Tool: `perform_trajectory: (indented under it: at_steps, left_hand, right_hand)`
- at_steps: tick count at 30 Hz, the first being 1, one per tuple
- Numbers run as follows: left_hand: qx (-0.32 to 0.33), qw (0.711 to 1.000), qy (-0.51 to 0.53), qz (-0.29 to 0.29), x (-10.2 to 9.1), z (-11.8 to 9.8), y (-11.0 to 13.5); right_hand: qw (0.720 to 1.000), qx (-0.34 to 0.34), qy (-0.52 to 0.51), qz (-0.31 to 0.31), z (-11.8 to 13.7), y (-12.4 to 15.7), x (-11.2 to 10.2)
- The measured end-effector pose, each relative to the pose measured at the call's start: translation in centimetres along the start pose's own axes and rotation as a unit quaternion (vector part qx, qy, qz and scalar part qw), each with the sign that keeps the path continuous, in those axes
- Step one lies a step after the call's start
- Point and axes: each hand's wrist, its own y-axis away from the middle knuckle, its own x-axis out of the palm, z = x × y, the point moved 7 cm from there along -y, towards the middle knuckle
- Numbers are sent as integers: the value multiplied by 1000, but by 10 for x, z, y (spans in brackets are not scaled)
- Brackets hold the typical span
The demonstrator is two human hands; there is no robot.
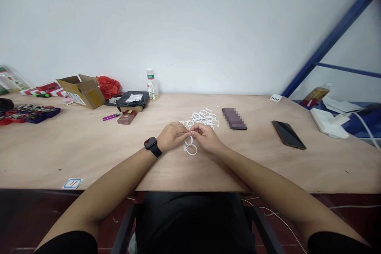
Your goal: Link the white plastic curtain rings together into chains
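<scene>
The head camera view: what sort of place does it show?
Probably a small workshop or packing room: a long table bears a pile of white rings and an open cardboard box.

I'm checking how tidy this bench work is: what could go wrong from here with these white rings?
The left hand and right hand meet at their fingertips, covering part of the upper white ring, so it might slip from the pinch. The pile of white rings, overlapping just beyond the hands, might snag or scatter if knocked. The lower white ring, on the hands' near side, might be brushed by a wrist.
</scene>
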Motion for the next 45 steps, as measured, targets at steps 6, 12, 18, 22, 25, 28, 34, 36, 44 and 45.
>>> perform_trajectory:
  at_steps: [6,12,18,22,25,28,34,36,44,45]
  left_hand:
    - [-28,999,-41,8,0,7,-3]
    - [-90,995,-53,-5,-6,20,2]
    - [-38,982,-3,184,25,12,12]
    - [-41,978,-11,204,32,11,13]
    - [-68,979,-25,191,28,14,12]
    - [-94,981,-34,168,23,19,11]
    - [-77,987,-25,142,23,20,11]
    - [-83,990,-16,116,19,21,10]
    - [-101,994,1,33,5,18,6]
    - [-105,994,3,34,5,18,6]
  right_hand:
    - [999,-38,25,-15,7,-2,-5]
    - [975,-76,145,-148,6,-9,-40]
    - [965,30,167,-202,-31,-21,-76]
    - [963,13,174,-208,-27,-19,-79]
    - [968,-30,178,-174,-12,-14,-65]
    - [974,-76,196,-80,3,-9,-40]
    - [962,-118,232,78,12,0,-4]
    - [963,-113,232,80,12,0,-4]
    - [971,-99,207,69,11,-1,-6]
    - [973,-95,199,71,10,-1,-6]
